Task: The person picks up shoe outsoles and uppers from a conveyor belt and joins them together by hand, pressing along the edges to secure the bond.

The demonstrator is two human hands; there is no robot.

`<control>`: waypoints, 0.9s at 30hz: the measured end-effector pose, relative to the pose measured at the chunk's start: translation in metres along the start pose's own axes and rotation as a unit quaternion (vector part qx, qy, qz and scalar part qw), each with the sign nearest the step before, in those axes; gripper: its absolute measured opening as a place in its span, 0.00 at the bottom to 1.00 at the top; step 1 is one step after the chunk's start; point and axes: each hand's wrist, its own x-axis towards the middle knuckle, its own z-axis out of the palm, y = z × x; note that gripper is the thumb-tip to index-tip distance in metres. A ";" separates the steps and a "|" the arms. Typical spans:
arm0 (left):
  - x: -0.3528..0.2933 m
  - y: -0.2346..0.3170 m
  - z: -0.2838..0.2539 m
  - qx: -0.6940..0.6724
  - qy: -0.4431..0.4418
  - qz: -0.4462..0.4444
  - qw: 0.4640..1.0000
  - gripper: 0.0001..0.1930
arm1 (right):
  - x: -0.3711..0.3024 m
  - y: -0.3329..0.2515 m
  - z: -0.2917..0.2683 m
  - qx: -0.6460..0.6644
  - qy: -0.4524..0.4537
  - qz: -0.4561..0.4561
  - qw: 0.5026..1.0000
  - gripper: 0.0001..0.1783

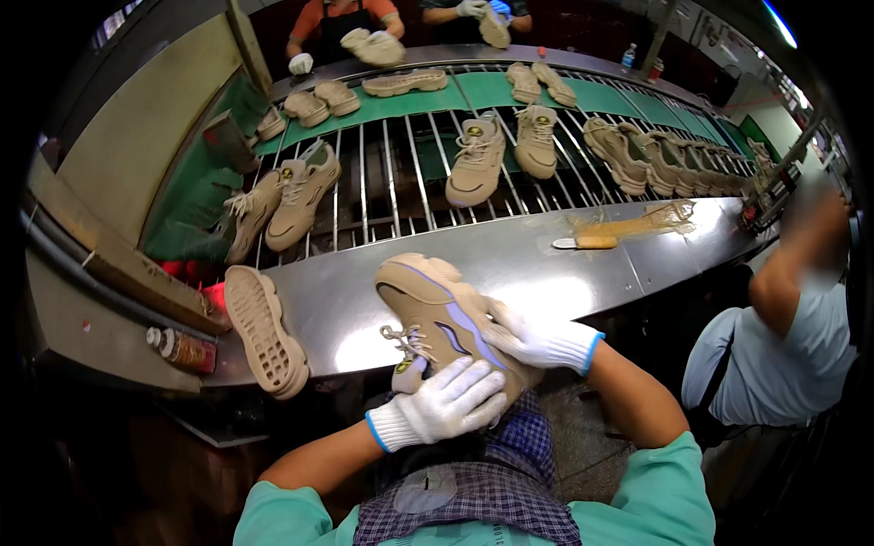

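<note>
A beige sneaker [423, 307] with lilac side panels and light laces is held on its side over the near metal ledge, toe pointing away from me. My left hand [446, 405], in a white knit glove, presses its fingers across the upper near the heel. In a matching glove, my right hand [539, 338] grips the sole side, the thumb side toward the midfoot. To the left, a loose beige sole [266, 329] lies tread up, overhanging the ledge's front edge.
Beyond the metal ledge [510, 255] runs a roller conveyor bearing several sneakers [476, 159] and soles [405, 83]. A tool with an orange handle [596, 242] lies by dried glue. Bottles [187, 350] stand left. People work opposite; another person [783, 337] sits right.
</note>
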 end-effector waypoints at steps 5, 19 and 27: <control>-0.019 0.007 0.005 0.014 0.012 -0.002 1.000 0.15 | 0.011 0.013 0.009 0.084 0.017 -0.044 0.995 0.44; -0.036 -0.017 -0.040 0.028 -0.033 -0.063 0.997 0.17 | 0.149 -0.042 -0.001 0.185 0.155 -0.099 0.965 0.39; -0.044 -0.083 -0.072 0.056 0.139 -0.375 0.915 0.33 | 0.047 -0.045 0.024 -0.073 0.290 -0.296 0.907 0.54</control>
